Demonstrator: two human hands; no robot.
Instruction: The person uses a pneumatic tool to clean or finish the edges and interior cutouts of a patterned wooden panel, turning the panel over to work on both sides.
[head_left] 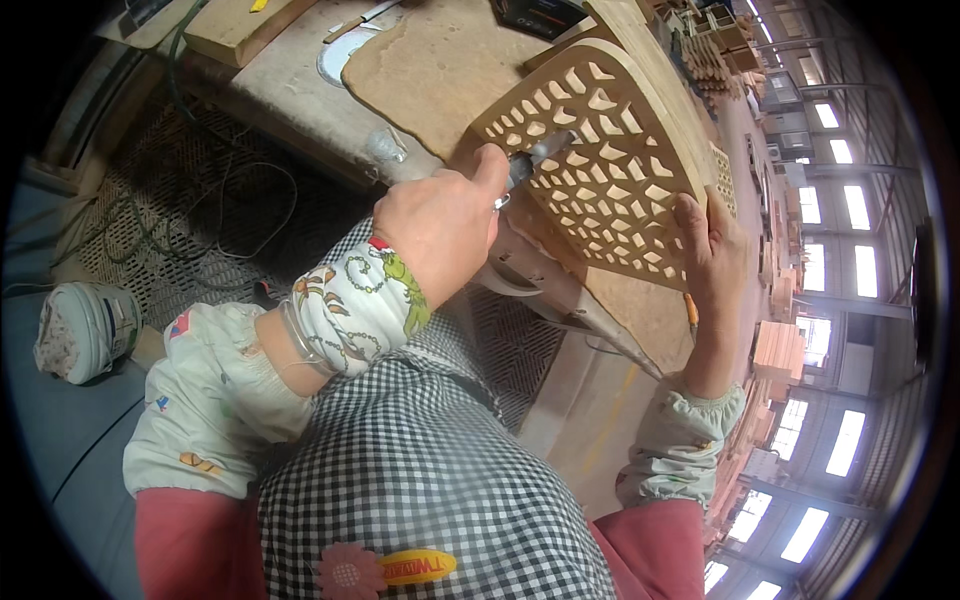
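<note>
Wooden panel [603,163], pierced, tilted over the table [300,100]; probably light and stiff, its thin bridges fragile, so the solid rim offers the safest hold. Hands apart: right hand [714,250], wrist upright, grips that rim; left hand [435,225], forearm angled across, is wrapped round a tool [522,168], its exact kind unclear.

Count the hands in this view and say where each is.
2: the left hand holds a dark-and-metal tool against or near the pierced wooden panel; the right hand grips that panel's right edge. No other hands show.
</note>
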